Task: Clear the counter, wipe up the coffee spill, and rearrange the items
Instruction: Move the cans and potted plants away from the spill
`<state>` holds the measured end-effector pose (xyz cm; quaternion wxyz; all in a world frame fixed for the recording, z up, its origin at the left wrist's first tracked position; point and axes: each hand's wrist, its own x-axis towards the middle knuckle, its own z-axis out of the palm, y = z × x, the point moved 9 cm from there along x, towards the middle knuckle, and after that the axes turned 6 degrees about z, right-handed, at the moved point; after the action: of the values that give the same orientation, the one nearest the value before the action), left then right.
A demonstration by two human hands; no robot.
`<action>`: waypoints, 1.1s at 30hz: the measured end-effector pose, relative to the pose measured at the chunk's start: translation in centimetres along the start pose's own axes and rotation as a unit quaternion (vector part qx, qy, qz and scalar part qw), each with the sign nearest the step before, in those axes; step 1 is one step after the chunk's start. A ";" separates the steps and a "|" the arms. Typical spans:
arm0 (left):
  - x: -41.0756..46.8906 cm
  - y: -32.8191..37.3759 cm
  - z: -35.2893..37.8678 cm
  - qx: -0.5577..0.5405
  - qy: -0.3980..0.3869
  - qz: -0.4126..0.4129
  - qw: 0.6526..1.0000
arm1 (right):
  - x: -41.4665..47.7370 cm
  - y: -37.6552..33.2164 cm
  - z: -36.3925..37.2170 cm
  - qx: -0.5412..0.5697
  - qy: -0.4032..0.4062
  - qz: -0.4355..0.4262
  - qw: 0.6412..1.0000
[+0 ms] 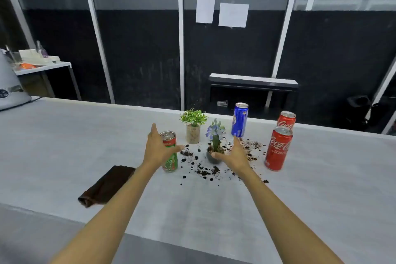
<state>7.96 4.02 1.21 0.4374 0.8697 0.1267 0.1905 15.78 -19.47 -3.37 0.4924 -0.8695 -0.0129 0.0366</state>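
Both hands out over a messy counter, nothing actually gripped yet.

Left hand [157, 149] is spread wide open w/ thumb pointing right, sitting in front of the green can [170, 156], so can't tell if the palm touches it, but fingers aren't wrapped around. Right hand [233, 153] is open too, fingers up, thumb tip right at the rim of the small dark pot w/ the blue flower [215, 146]; looks like touching, not a real hold. Coffee grounds [205, 170] are scattered all around that pot on the grey counter [85, 135]. Brown cloth [107, 185] lies folded to the left, well apart from the spill. Behind: green plant [193, 126], blue can [240, 120], two red cola cans [278, 148] on the right.
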 end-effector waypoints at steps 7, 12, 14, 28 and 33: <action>0.7 -4.0 1.9 -0.121 0.063 -0.036 0.990 | 3.3 3.0 2.9 -0.022 0.017 -0.006 1.000; 1.1 -5.0 2.6 -0.128 0.080 -0.050 0.987 | 4.5 3.0 3.9 -0.036 0.025 -0.035 0.998; 1.4 -5.2 2.4 -0.110 0.094 -0.047 0.988 | 4.8 2.9 4.3 -0.046 0.022 -0.045 0.998; 1.0 -3.8 -1.7 -0.114 0.184 -0.022 0.976 | 5.1 -1.9 2.8 -0.022 0.054 -0.111 0.992; 2.8 -3.2 -5.5 -0.094 0.186 -0.003 0.978 | 4.9 -7.5 6.1 0.009 0.035 -0.154 0.987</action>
<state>7.87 10.87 2.26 0.4868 0.7734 0.1896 0.3590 20.27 -10.15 -0.27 0.5001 -0.8535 -0.1289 -0.0701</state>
